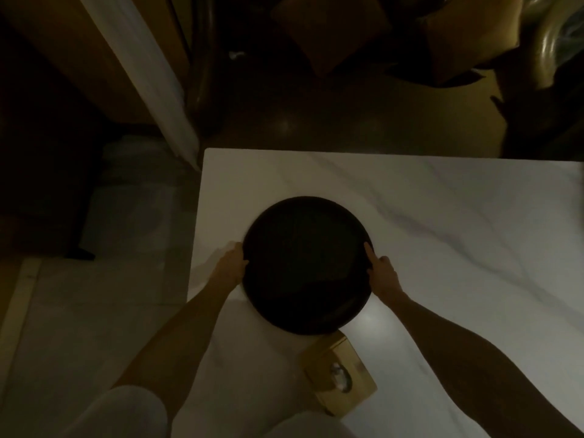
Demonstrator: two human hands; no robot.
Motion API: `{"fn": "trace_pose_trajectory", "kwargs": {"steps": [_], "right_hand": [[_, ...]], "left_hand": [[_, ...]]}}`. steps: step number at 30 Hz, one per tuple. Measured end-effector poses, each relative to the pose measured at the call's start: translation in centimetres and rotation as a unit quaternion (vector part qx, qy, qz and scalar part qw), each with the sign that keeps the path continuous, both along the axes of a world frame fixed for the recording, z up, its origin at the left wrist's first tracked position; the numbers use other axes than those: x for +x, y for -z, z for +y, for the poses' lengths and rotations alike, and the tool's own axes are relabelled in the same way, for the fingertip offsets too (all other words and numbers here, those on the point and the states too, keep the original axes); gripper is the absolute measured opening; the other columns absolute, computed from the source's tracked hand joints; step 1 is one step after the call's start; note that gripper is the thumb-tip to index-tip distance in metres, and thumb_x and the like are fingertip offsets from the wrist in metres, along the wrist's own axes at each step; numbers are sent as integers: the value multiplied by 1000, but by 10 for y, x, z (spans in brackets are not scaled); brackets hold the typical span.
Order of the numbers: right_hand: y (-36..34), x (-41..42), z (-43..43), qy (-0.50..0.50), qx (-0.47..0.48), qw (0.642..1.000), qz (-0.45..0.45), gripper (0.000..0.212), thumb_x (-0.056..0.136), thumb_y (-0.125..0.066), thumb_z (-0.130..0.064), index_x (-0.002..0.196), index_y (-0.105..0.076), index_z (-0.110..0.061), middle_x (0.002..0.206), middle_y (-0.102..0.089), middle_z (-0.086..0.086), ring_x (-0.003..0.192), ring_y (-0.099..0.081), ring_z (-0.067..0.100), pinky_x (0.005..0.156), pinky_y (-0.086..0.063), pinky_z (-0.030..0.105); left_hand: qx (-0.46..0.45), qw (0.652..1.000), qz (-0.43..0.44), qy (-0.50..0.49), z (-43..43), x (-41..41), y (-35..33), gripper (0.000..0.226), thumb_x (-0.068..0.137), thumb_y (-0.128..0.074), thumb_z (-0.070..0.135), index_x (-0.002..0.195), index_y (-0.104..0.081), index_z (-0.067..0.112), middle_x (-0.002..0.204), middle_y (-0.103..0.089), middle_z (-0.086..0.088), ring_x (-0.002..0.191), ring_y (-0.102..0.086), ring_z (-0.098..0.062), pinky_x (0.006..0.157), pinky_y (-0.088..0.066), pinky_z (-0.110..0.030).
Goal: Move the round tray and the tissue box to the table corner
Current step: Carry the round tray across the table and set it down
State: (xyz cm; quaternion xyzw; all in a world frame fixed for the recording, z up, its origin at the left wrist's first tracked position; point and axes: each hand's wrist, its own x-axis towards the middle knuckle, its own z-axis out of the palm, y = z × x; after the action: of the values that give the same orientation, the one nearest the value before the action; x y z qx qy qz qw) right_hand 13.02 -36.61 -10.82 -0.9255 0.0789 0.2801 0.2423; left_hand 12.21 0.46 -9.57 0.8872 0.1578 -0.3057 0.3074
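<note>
A dark round tray (305, 263) lies on the white marble table (442, 216), a little in from the table's far-left corner. My left hand (232, 262) grips its left rim and my right hand (380, 271) grips its right rim. Whether the tray rests on the table or is slightly lifted I cannot tell in the dim light. A tan tissue box (339, 373) with an oval opening stands just behind the tray's near edge, close to me, touched by neither hand.
The table's left edge (197, 248) drops to a pale tiled floor (79, 327). Beyond the far edge are dark furniture and brown cushions (331, 30). A white curtain or post (151, 83) slants toward the corner. The room is very dim.
</note>
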Motion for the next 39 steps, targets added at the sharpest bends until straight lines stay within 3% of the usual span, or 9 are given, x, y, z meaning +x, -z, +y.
{"fn": "trace_pose_trajectory", "kwargs": {"steps": [7, 11, 14, 19, 22, 28, 33, 36, 39], "right_hand": [[2, -4, -1, 33, 38, 998, -34, 78, 84, -36, -45, 139, 16, -61, 87, -57, 14, 72, -60, 28, 74, -54, 40], [-16, -1, 9, 16, 33, 997, -61, 77, 87, -40, -39, 152, 1, -40, 88, -59, 13, 74, -60, 26, 78, -55, 46], [-37, 13, 17, 24, 24, 997, -71, 65, 83, -39, -39, 145, -23, -31, 95, -60, 11, 81, -59, 27, 82, -54, 50], [-95, 42, 28, 12, 7, 996, -91, 75, 74, -39, -32, 147, -22, -32, 106, -56, 17, 92, -59, 37, 86, -53, 54], [-138, 61, 30, 9, -6, 994, -108, 81, 83, -50, -18, 154, -12, -28, 121, -50, 22, 108, -53, 42, 92, -48, 51], [-232, 87, 6, 40, 31, 974, -221, 76, 86, -45, -26, 154, -13, -34, 140, -40, 23, 121, -47, 39, 101, -42, 54], [-292, 87, -49, 19, 22, 945, -326, 58, 96, -37, -2, 147, -37, -30, 104, -48, 15, 76, -45, 16, 72, -38, 29], [-322, 66, -87, 36, -2, 930, -365, 44, 99, -38, -5, 134, -55, -26, 107, -49, 18, 82, -48, 21, 66, -35, 22], [-335, 31, -127, 44, -20, 922, -383, 31, 101, -46, -18, 127, -62, -24, 112, -48, 15, 92, -47, 19, 78, -32, 21]], "left_hand": [[-30, 997, 20, -73, 1, -1, 3, 36, 90, -54, 7, 119, -40, -8, 121, -52, -28, 109, -54, -41, 93, -44, -47], [-49, 994, 19, -93, 5, 4, -11, 41, 88, -57, 11, 120, -41, -6, 120, -54, -26, 107, -55, -41, 95, -45, -50], [-75, 990, 27, -120, 14, 11, -26, 61, 71, -63, 30, 117, -41, -4, 117, -55, -29, 105, -57, -45, 92, -49, -54], [-135, 979, 2, -153, 15, 30, -103, 92, 56, -60, 31, 135, -23, 1, 135, -39, -21, 121, -45, -40, 98, -47, -54], [-105, 987, -36, -114, 16, 49, -149, 91, 64, -71, 30, 133, -22, -2, 136, -38, -23, 124, -43, -42, 97, -47, -51], [-61, 991, -109, -48, -6, 90, -241, 84, 75, -76, 9, 138, -20, 11, 148, -22, -19, 130, -35, -45, 93, -49, -60], [-50, 975, -216, 21, -50, 98, -302, 99, 74, -76, 18, 143, -8, 41, 151, -14, -19, 133, -28, -48, 101, -42, -62], [-61, 972, -221, 42, -88, 84, -329, 78, 79, -73, 21, 140, -27, 38, 145, -20, -16, 128, -35, -42, 105, -41, -53], [-57, 966, -242, 68, -131, 63, -337, 74, 76, -76, 30, 140, -37, 29, 144, -23, -16, 131, -33, -39, 110, -33, -50]]}}
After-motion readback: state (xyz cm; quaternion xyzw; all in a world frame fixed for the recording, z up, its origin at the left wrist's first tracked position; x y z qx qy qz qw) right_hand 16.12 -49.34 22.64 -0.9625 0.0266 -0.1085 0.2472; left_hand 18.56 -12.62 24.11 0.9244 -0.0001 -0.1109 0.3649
